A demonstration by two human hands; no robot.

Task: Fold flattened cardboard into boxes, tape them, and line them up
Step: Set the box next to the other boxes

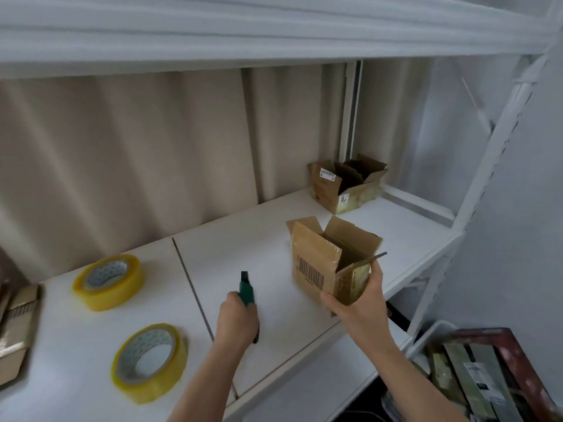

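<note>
My right hand (359,303) grips the near right corner of a small folded cardboard box (323,263) with a barcode on its side and its top flaps open, held just over the white shelf (249,245). My left hand (236,318) holds a green utility knife (247,292), its tip pointing away from me. A second folded box (344,184) with open flaps stands at the back right of the shelf. Two rolls of yellowish tape (109,280) (149,360) lie on the left part of the shelf.
Flattened cardboard (15,327) lies at the left edge. A reddish crate (499,370) with flat cardboard pieces stands low at the right. Another shelf board (243,35) runs overhead, and a white upright post (493,166) bounds the right side.
</note>
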